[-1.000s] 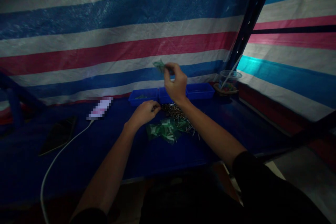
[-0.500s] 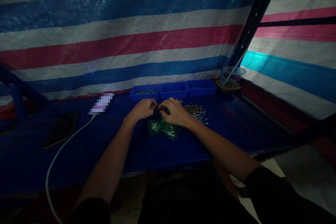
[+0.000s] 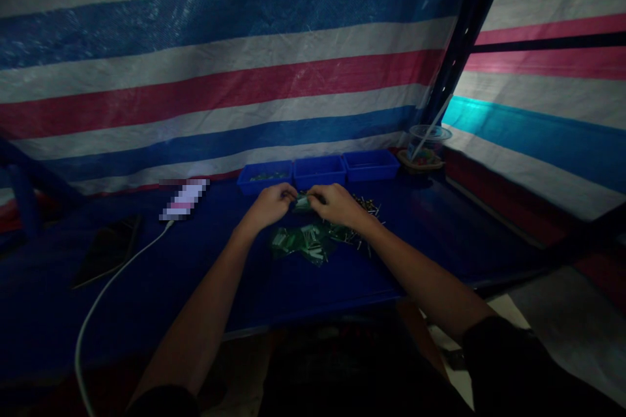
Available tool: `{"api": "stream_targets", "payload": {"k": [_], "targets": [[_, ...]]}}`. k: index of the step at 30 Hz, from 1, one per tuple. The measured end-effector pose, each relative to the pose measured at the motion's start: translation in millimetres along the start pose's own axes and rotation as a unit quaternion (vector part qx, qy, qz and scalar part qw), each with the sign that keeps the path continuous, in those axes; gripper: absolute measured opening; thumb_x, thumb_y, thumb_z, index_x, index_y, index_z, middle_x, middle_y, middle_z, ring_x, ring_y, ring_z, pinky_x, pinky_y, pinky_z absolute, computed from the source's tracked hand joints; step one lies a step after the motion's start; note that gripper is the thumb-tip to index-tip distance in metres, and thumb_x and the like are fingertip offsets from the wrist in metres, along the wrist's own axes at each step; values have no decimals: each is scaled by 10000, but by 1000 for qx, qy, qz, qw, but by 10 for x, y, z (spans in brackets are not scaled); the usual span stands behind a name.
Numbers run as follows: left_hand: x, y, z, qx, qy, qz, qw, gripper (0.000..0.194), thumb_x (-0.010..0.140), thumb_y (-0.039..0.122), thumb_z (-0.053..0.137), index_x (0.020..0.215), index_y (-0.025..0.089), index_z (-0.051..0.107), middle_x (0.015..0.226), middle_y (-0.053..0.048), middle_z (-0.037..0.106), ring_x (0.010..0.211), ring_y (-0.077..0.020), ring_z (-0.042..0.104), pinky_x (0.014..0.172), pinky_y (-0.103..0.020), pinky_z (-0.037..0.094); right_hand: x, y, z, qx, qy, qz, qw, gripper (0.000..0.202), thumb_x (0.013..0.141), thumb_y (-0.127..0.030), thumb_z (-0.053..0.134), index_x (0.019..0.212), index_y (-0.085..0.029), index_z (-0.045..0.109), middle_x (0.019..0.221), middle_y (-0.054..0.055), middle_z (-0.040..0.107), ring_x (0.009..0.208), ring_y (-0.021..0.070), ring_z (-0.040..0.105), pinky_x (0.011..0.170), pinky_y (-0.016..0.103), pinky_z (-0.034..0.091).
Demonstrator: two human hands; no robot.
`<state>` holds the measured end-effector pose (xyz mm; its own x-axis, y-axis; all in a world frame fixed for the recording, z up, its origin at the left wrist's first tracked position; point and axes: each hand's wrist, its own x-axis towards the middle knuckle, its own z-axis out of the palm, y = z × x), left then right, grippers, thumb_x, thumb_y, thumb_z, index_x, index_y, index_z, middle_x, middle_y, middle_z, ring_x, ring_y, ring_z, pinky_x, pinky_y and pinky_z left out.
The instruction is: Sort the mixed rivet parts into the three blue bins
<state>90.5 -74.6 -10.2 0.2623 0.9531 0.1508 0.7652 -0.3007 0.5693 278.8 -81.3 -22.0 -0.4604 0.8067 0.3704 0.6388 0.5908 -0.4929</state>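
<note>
Between my hands, above the table, is a small green-tinted plastic bag (image 3: 302, 203) with pale contents. My left hand (image 3: 272, 203) pinches its left side, thumb and fingers closed. My right hand (image 3: 337, 204) grips the right side with curled fingers. Closer to me lie several similar green bags (image 3: 302, 242) holding short whitish pieces I cannot name. Beside and partly under my right hand spreads a loose pile of thin metal pins (image 3: 370, 207) with brassy ends; my hand and forearm hide part of it.
Three blue bins stand along the back: the left bin (image 3: 243, 181) holds small pieces, beside the middle bin (image 3: 319, 181) and right bin (image 3: 370, 174). A clear cup (image 3: 425, 143) with a straw stands right. Left lie a blurred lit phone (image 3: 184, 201), its white cable (image 3: 115, 277) and a dark tablet-like device (image 3: 108, 249).
A green bag now shows between my fingertips, where only a dark gap was visible. My right hand has shifted slightly right, uncovering more bags near the pins. The view has moved slightly.
</note>
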Motion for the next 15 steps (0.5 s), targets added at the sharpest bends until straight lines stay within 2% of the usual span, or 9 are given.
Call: {"api": "stream_targets", "payload": {"k": [2, 4, 7, 10, 15], "targets": [[-22, 43, -7, -88, -44, -41, 994, 289, 863, 349, 438, 881, 143, 639, 819, -56, 669, 678, -151, 570, 606, -246, 411, 35, 45, 5, 69, 56, 22, 996, 224, 852, -256, 467, 923, -179, 665, 822, 30, 694, 728, 135, 601, 665, 256, 396], [-45, 76, -12, -157, -87, -94, 979, 488, 891, 521, 362, 886, 123, 644, 740, -70, 656, 581, -138, 532, 520, -245, 373, 52, 74, 12, 121, 94, 22, 988, 203, 843, -286, 505, 912, -164, 652, 845, 38, 693, 733, 130, 602, 669, 252, 414], [-58, 101, -5, -231, -108, -147, 955, 667, 878, 648, 276, 902, 100, 656, 640, -77, 626, 497, -117, 478, 455, -241, 309, 47, 58, 24, 149, 104, 23, 983, 181, 826, -288, 547, 911, -160, 643, 835, 37, 691, 704, 125, 592, 660, 255, 425], [-40, 105, 13, -279, -102, -179, 938, 619, 866, 639, 349, 866, 101, 655, 612, -75, 612, 467, -95, 455, 438, -229, 290, 25, 6, 34, 152, 73, 6, 986, 180, 828, -244, 546, 953, -163, 648, 821, 29, 691, 697, 123, 592, 665, 262, 430], [-1, 94, 7, -345, -88, -225, 907, 286, 850, 375, 486, 776, 131, 617, 553, -39, 553, 423, -61, 409, 421, -211, 294, -14, -61, 9, 141, 22, -46, 989, 257, 823, -171, 548, 1057, -194, 651, 989, 42, 701, 850, 149, 628, 766, 296, 464]]}}
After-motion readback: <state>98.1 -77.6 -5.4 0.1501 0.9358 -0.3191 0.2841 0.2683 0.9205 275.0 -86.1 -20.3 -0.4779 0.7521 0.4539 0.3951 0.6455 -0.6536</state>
